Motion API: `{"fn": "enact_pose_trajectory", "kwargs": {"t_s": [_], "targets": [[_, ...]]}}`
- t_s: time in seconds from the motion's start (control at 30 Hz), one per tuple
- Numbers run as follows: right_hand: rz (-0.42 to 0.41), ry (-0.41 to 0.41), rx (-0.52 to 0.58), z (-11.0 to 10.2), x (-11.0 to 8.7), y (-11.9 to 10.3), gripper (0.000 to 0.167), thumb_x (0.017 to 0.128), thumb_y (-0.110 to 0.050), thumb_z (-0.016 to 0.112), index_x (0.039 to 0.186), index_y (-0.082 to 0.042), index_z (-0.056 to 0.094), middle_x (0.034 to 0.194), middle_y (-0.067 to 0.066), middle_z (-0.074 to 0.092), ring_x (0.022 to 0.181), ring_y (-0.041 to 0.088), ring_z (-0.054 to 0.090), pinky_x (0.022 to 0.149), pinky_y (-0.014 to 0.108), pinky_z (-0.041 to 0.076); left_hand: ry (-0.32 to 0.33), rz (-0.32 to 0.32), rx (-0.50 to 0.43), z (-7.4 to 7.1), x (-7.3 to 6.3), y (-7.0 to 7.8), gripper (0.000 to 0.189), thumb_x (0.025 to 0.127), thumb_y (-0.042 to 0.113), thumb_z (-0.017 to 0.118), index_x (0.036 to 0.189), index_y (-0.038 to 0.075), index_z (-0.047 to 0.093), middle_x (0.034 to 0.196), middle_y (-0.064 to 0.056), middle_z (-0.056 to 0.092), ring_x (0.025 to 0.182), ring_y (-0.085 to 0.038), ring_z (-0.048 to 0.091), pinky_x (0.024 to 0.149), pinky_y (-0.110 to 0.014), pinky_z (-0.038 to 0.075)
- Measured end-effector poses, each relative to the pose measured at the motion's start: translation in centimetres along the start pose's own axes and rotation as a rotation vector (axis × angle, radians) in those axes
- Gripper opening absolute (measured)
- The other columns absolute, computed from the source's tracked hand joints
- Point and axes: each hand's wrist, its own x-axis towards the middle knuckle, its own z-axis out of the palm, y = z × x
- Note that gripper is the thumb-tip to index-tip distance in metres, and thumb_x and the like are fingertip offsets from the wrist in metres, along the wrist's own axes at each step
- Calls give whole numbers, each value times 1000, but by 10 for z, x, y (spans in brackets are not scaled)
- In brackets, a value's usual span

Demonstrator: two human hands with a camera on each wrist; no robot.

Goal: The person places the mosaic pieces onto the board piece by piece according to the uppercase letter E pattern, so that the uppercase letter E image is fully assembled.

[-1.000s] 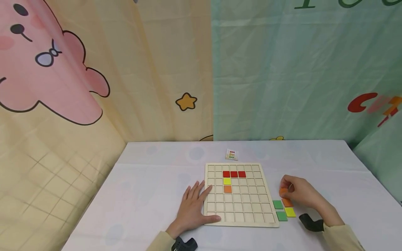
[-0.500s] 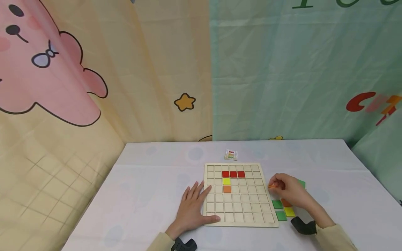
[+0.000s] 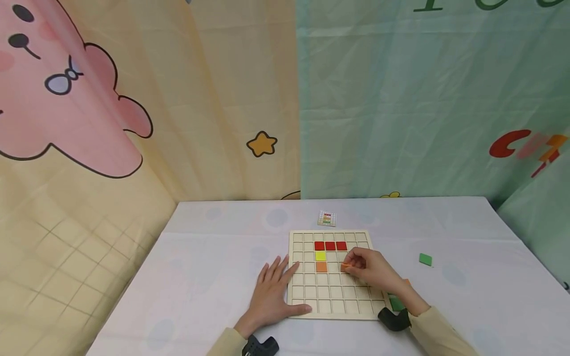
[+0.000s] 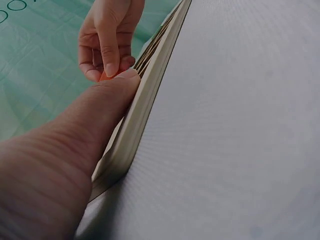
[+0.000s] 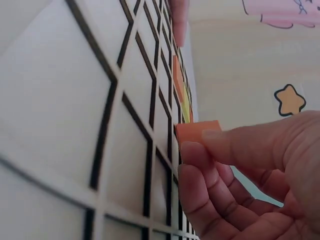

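Note:
A pale wooden grid board (image 3: 329,294) lies on the table. Set in its cells are three red tiles (image 3: 330,246) in a row, a yellow tile (image 3: 320,255) below the left one, and an orange tile (image 3: 321,267) under that. My left hand (image 3: 272,296) rests with spread fingers on the board's left edge, thumb on the near corner. My right hand (image 3: 371,269) pinches another orange tile (image 5: 197,131) between thumb and fingers, over the board two cells right of the placed orange one. In the right wrist view that tile is tilted against the grid.
A small pattern card (image 3: 327,218) lies behind the board. To the right is a lone green tile (image 3: 425,259). More tiles, including a green one (image 3: 396,302), lie by the board's right edge, partly hidden under my right forearm. Patterned curtains hang behind the table.
My right hand has carried the orange tile left from the loose tiles beside the board to over the grid. The lone green tile has come into view. My left hand has stayed put.

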Motion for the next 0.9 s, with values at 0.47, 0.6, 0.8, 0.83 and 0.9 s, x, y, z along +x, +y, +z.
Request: {"fn": "enact_pose_trajectory", "kwargs": {"t_s": [0.47, 0.6, 0.8, 0.83, 0.9], "targets": [[-10, 70, -76, 26, 17, -16, 14, 81, 1, 72, 83, -10, 65, 77, -6, 58, 69, 11, 53, 61, 24, 49, 25, 11, -10, -2, 0, -2, 101, 71, 79, 56, 148, 17, 36, 155, -7, 22, 142, -28, 12, 111, -50, 9], [-16, 80, -133, 28, 17, -19, 16, 79, 5, 72, 84, -10, 67, 79, -5, 59, 70, 11, 52, 62, 25, 48, 28, 15, -13, -1, 0, -2, 101, 71, 79, 55, 148, 17, 36, 155, -7, 22, 142, -28, 12, 111, -50, 9], [36, 77, -245, 27, 15, -22, 11, 80, -3, 75, 89, -10, 75, 80, -8, 56, 76, 10, 50, 67, 28, 46, 28, 13, -2, 0, 0, -1, 100, 71, 79, 55, 148, 18, 36, 155, -6, 22, 142, -27, 12, 111, -50, 10], [41, 76, -266, 27, 14, -22, 11, 80, -5, 75, 90, -10, 76, 80, -9, 56, 77, 10, 49, 68, 28, 46, 28, 13, -2, 0, 0, -1, 100, 71, 79, 55, 148, 18, 36, 155, -6, 22, 142, -27, 12, 111, -50, 10], [42, 64, -304, 26, 11, -22, 13, 81, -6, 75, 93, -9, 77, 81, -9, 54, 78, 10, 47, 67, 28, 43, 28, 15, -7, 1, 0, 0, 100, 71, 78, 56, 148, 17, 36, 155, -7, 22, 142, -28, 12, 111, -50, 10]]}}
